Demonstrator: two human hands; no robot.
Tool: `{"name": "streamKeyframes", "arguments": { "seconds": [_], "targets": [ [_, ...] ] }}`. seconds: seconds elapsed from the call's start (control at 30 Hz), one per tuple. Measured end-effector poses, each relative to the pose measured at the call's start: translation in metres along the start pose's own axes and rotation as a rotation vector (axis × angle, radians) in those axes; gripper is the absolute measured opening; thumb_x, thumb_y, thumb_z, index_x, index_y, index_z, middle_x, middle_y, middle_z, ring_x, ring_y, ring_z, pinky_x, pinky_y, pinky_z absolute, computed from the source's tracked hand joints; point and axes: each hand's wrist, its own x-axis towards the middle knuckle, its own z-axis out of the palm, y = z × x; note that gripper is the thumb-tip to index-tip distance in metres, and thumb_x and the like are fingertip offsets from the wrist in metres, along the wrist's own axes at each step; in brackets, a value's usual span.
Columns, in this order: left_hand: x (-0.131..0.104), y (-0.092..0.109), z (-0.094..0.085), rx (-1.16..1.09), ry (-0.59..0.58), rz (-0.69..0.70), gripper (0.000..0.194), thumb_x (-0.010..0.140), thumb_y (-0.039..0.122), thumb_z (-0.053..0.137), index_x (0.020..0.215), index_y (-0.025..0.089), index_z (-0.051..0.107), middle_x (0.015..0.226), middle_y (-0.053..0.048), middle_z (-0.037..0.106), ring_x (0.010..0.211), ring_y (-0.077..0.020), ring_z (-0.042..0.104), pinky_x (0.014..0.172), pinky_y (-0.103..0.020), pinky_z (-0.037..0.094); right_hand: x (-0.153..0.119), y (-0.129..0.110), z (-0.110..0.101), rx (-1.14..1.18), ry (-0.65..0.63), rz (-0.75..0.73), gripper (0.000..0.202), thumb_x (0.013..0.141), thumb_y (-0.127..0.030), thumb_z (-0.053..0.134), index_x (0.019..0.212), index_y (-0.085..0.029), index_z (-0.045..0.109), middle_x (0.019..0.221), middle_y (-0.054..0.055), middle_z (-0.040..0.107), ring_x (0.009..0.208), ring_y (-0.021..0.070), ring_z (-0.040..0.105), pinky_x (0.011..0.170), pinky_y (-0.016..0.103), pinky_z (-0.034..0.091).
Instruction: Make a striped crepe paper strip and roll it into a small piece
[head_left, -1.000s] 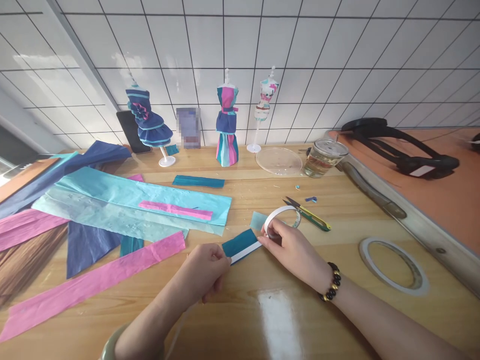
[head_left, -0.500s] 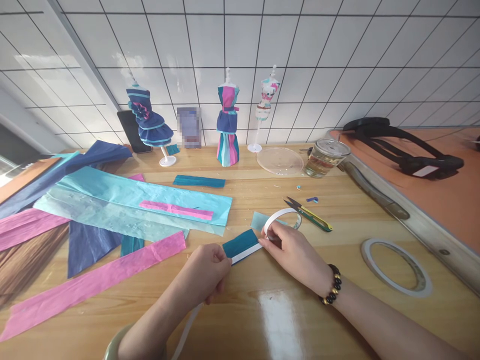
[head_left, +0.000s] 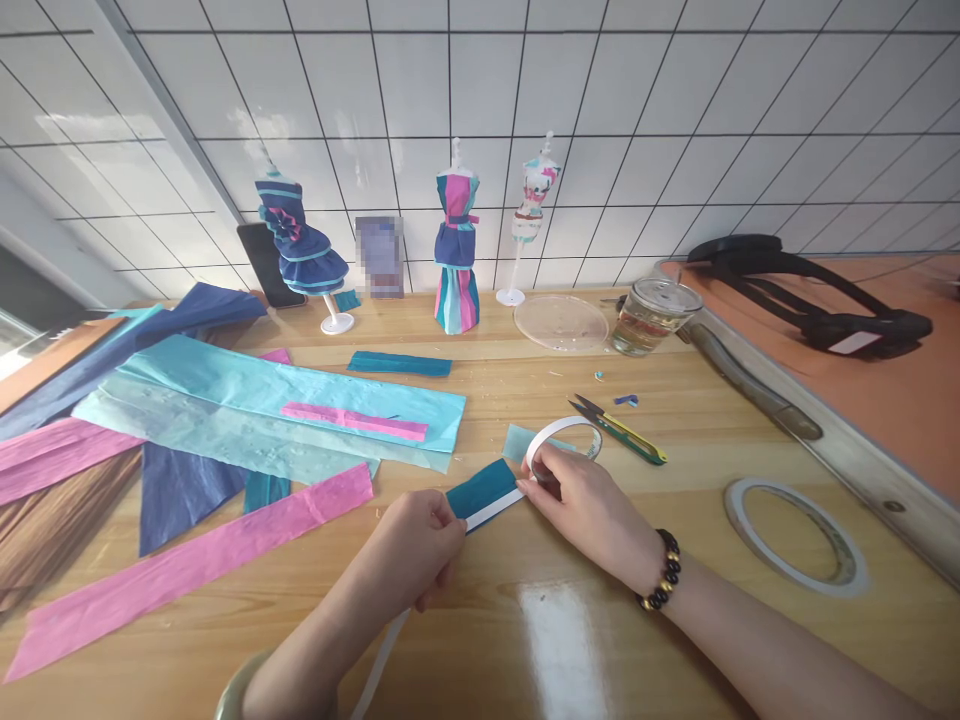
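Note:
A dark teal paper piece (head_left: 480, 490) lies on the table between my hands, with a strip of white double-sided tape (head_left: 496, 508) along its near edge. My left hand (head_left: 421, 540) pinches the piece and tape at their left end; a loose white tail (head_left: 384, 655) hangs out below that hand. My right hand (head_left: 585, 505), with a beaded bracelet at the wrist, is closed on the roll of tape (head_left: 551, 432) standing tilted at the piece's right end. A pale teal scrap (head_left: 517, 441) lies just behind the roll. Thread snips (head_left: 619, 430) rest beyond my right hand.
Crepe paper strips in light blue (head_left: 225, 385), pink (head_left: 202, 570) and navy (head_left: 184, 495) cover the left side. Three small dress forms (head_left: 456, 250) stand by the tiled wall. A lidded cup (head_left: 651, 318) is back right; a second tape roll (head_left: 855, 575) lies at right.
Almost nothing differs. Both hands keep their hold on the teal piece and the tape roll, and the whole view has shifted very slightly.

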Motion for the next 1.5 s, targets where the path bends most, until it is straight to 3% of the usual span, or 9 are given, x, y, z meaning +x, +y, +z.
{"name": "streamKeyframes", "arguments": {
  "seconds": [0.37, 0.6, 0.9, 1.17, 1.5],
  "targets": [
    [0.0, -0.002, 0.002, 0.019, 0.006, 0.041, 0.014, 0.072, 0.026, 0.044, 0.06, 0.021, 0.04, 0.036, 0.007, 0.048, 0.023, -0.0066, 0.035, 0.025, -0.015, 0.022, 0.0, -0.001, 0.0, -0.021, -0.021, -0.01, 0.006, 0.084, -0.019, 0.048, 0.079, -0.021, 0.048, 0.076, 0.001, 0.062, 0.07, 0.0172, 0.058, 0.062, 0.029, 0.042],
    [-0.004, -0.003, 0.004, -0.021, 0.002, 0.065, 0.019, 0.074, 0.032, 0.045, 0.06, 0.021, 0.04, 0.038, 0.007, 0.047, 0.025, -0.0067, 0.036, 0.026, -0.015, 0.025, 0.0, -0.004, -0.002, -0.11, -0.053, -0.119, 0.017, 0.088, -0.017, 0.044, 0.076, -0.019, 0.056, 0.08, 0.004, 0.062, 0.078, 0.0185, 0.058, 0.071, 0.031, 0.043],
    [-0.01, 0.001, 0.006, -0.005, 0.08, 0.06, 0.017, 0.07, 0.027, 0.048, 0.056, 0.02, 0.041, 0.042, 0.009, 0.038, 0.029, -0.0064, 0.036, 0.028, -0.016, 0.028, -0.002, -0.002, 0.003, -0.133, -0.064, -0.144, 0.018, 0.087, -0.012, 0.043, 0.085, -0.019, 0.06, 0.084, 0.004, 0.062, 0.086, 0.0182, 0.057, 0.078, 0.032, 0.043],
    [-0.007, 0.001, 0.001, 0.013, 0.035, 0.057, 0.023, 0.074, 0.031, 0.045, 0.056, 0.02, 0.04, 0.04, 0.007, 0.044, 0.026, -0.005, 0.035, 0.028, -0.015, 0.025, -0.001, -0.001, 0.004, -0.145, -0.071, -0.136, 0.016, 0.088, -0.016, 0.044, 0.088, -0.019, 0.06, 0.085, 0.004, 0.062, 0.086, 0.0184, 0.057, 0.078, 0.032, 0.043],
    [0.001, -0.001, -0.011, -0.145, -0.085, 0.017, 0.029, 0.074, 0.04, 0.049, 0.055, 0.019, 0.04, 0.037, 0.008, 0.047, 0.022, -0.0038, 0.032, 0.027, -0.015, 0.02, 0.0, -0.003, 0.0, -0.159, -0.085, -0.133, 0.017, 0.089, -0.018, 0.044, 0.087, -0.018, 0.061, 0.086, 0.004, 0.064, 0.087, 0.018, 0.058, 0.079, 0.031, 0.042]
  ]
}}
